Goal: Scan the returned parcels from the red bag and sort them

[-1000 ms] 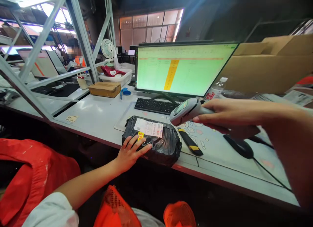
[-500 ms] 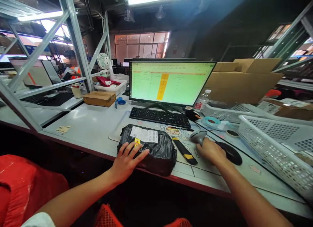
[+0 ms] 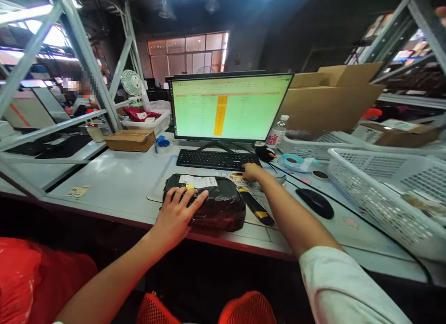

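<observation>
A parcel in black plastic (image 3: 223, 205) lies at the desk's front edge, with a white label (image 3: 198, 181) and a small yellow sticker on it. My left hand (image 3: 177, 208) rests on its near left side, fingers spread. At the right end of the black keyboard (image 3: 209, 160), my right hand (image 3: 252, 171) touches the lower keys with its fingertips; nothing shows in it. A grey handheld scanner (image 3: 280, 179) lies on the mat, partly hidden behind my right forearm. Between the parcel and that forearm is a black-and-yellow box cutter (image 3: 256, 208).
Behind the keyboard stands a monitor (image 3: 230, 105) showing a spreadsheet. To the right are a black mouse (image 3: 315, 203), a tape roll (image 3: 292, 161), a bottle (image 3: 278, 131) and a white basket (image 3: 383, 198). A cardboard box (image 3: 130, 140) sits at left. A person is beyond the rack.
My right hand has let go of the scanner and moved left and forward to the keyboard. My left hand stays on the parcel. The view has shifted slightly.
</observation>
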Demonstrator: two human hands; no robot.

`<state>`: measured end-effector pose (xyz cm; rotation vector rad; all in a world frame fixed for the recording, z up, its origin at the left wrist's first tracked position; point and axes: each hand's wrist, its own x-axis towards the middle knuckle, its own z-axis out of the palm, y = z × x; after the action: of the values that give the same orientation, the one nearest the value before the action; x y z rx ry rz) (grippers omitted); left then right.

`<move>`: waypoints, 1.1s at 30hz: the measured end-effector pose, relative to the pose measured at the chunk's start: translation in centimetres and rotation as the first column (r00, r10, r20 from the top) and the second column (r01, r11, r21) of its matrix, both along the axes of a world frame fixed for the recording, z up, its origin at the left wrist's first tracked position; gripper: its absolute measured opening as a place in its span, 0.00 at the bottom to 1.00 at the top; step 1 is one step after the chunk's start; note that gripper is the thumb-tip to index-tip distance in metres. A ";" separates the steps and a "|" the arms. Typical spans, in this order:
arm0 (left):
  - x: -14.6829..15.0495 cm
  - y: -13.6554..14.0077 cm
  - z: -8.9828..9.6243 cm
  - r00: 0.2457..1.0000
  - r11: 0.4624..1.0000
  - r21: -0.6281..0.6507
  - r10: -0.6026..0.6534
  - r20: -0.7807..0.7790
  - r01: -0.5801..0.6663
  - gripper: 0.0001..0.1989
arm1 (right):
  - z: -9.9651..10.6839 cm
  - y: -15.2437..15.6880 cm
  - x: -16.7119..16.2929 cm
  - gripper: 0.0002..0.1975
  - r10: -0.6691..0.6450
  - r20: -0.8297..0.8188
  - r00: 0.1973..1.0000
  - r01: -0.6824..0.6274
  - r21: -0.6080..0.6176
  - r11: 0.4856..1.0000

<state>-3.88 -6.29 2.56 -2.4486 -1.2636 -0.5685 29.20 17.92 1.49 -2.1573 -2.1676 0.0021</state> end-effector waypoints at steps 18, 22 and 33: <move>-5.4 4.6 1.7 0.632 0.955 -0.293 0.200 0.749 0.045 0.38 | -1.4 -14.1 -1.6 0.28 0.125 0.114 0.986 -0.109 -0.138 0.984; -5.8 6.6 -2.1 0.244 0.919 -0.371 0.332 0.911 0.134 0.31 | -4.3 -18.2 0.3 0.28 0.112 0.000 0.994 -0.111 0.057 0.992; -1.8 4.6 -5.2 0.303 0.982 -0.191 0.186 0.935 -0.015 0.30 | 8.7 -17.3 -16.5 0.26 0.735 -0.412 0.538 -0.496 0.551 0.671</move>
<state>-5.65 -1.72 -2.68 -1.9831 -1.8517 -2.2128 12.73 0.66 10.15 -0.8657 -2.1478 0.2728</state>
